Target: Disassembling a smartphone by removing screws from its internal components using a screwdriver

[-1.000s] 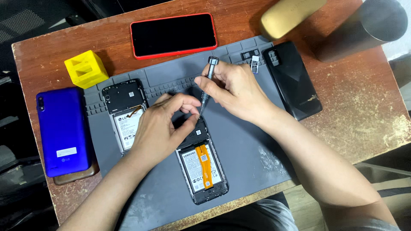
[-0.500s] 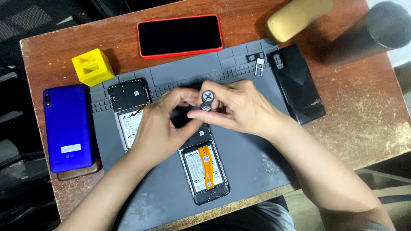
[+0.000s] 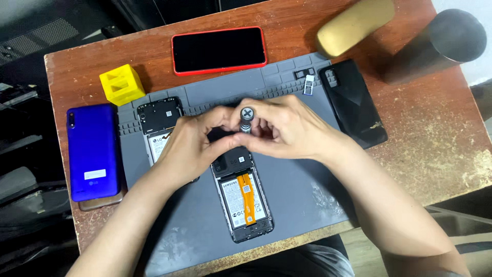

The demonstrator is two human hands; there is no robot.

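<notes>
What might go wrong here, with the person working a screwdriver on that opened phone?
The screwdriver stands upright over the top of the opened phone, pinched by the right hand while the left hand steadies it. If the tip slips, it might scratch the exposed board. The orange ribbon cable lies bare just below and might get nicked. Any loosened screw could roll off the grey mat.

opened phone (image 3: 245, 202) on mat (image 3: 302, 195) | cube (image 3: 121, 84) behind-left | cylinder (image 3: 435, 46) behind-right
</notes>
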